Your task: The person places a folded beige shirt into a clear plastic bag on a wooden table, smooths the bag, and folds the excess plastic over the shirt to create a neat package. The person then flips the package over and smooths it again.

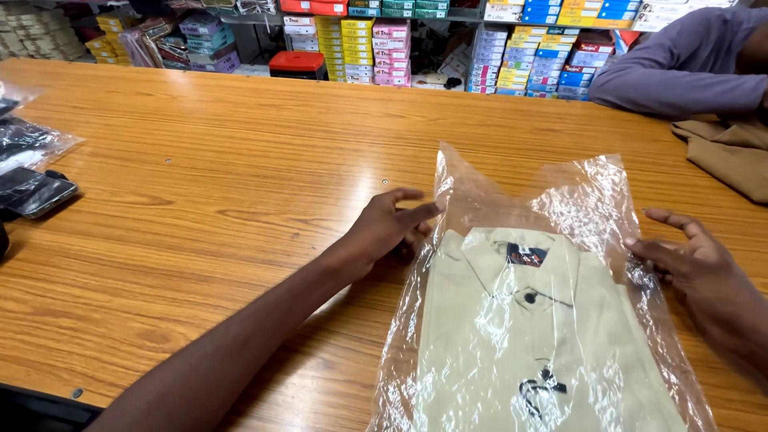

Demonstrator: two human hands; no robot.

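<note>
At the bottom centre of the frame a folded beige shirt [528, 344] lies flat inside a clear plastic bag [560, 200] on the wooden table [200, 240]. The shirt's collar points toward the far side, with a dark label at the neck and a dark button just below it; a small dark tag sits lower on the front. The bag's open, empty end stretches past the collar toward mid-frame and stands up slightly, crinkled and shiny.

The left hand [384, 228] comes in from the lower left and rests at the bag's left edge beside the collar, fingers loosely spread, fingertips touching the plastic; it pinches nothing. The right hand [688, 256] enters from the lower right and lies against the bag's right edge, fingers spread and open, also gripping nothing that shows.

At the left edge of the frame, well apart from the hands, a dark phone [36, 192] and some plastic-wrapped dark items [28, 140] lie on the table. In the upper right another person's arm in a purple sleeve [680, 72] rests on the table, with a brown cloth [732, 152] just beside it. Along the top of the frame, behind the table, shelves hold stacks of coloured boxes [376, 48].
</note>
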